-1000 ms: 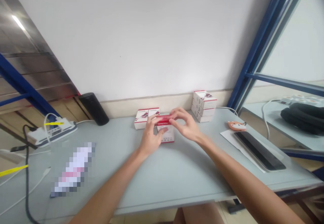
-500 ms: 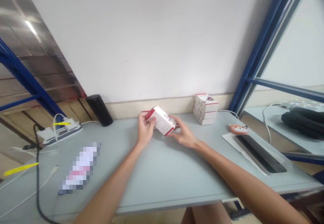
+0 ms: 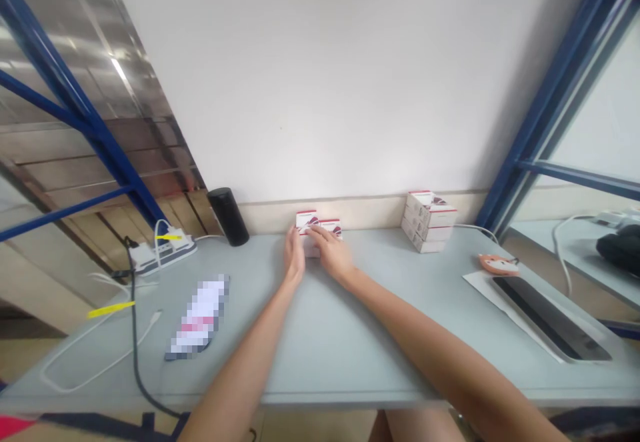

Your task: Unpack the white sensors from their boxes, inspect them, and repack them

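Observation:
Two small white-and-red cardboard boxes show side by side near the wall: the left box (image 3: 307, 218) stands slightly higher than the right box (image 3: 331, 225). My left hand (image 3: 294, 255) is upright against the left box's side, its fingers along it. My right hand (image 3: 331, 250) reaches across the front, fingertips on the left box, palm before the right box. Between them the hands grip the left box. Their fingers hide most of the lower fronts, so I cannot tell what lies beneath.
A stack of similar boxes (image 3: 429, 223) stands at the right by the wall. A black cylinder (image 3: 229, 217) and a power strip (image 3: 167, 255) are on the left, with cables (image 3: 134, 335). A blurred-out packet (image 3: 200, 319) lies nearer. At right are an orange-and-white object (image 3: 499, 265) and a phone (image 3: 550, 319) on paper.
The box held tilted between both hands is now upright beside another box near the wall. My right hand has shifted left, over its front. The whole view has swung left.

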A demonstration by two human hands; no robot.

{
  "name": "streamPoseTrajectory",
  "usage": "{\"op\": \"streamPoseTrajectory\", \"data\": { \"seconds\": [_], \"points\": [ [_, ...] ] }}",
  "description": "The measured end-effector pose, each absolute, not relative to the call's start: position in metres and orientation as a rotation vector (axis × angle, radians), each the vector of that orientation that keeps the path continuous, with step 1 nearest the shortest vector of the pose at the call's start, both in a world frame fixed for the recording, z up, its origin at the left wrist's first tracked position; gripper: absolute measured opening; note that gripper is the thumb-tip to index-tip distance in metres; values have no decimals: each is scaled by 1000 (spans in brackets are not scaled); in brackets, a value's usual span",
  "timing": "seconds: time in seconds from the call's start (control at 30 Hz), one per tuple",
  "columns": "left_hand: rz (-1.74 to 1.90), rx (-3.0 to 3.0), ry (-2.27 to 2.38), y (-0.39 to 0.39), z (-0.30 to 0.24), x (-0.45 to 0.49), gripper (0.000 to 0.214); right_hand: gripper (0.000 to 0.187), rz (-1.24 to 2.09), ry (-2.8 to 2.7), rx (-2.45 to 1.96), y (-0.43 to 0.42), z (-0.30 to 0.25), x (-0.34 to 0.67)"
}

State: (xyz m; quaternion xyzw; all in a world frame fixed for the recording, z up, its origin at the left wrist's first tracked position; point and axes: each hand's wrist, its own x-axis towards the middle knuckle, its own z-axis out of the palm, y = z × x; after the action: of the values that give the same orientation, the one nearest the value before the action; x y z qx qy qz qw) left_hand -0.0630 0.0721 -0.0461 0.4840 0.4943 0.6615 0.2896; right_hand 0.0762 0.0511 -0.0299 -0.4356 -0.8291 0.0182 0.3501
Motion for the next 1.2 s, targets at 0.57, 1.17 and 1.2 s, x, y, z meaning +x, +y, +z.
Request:
{"op": "streamPoseTrajectory", "data": {
  "seconds": [0.57,1.17,1.2],
  "points": [
    [1622,1533,1487,72,-43,-66,61,49,-557,-1340,-1727,47,0,315],
    [1555,1869,1031,1,-35,26,97,61,536,-1845,-1153,-17,-17,213],
    [1502,1955,1058,0,-34,23,92,62,470,-1848,-1112,-16,-14,217]
  ]
}}
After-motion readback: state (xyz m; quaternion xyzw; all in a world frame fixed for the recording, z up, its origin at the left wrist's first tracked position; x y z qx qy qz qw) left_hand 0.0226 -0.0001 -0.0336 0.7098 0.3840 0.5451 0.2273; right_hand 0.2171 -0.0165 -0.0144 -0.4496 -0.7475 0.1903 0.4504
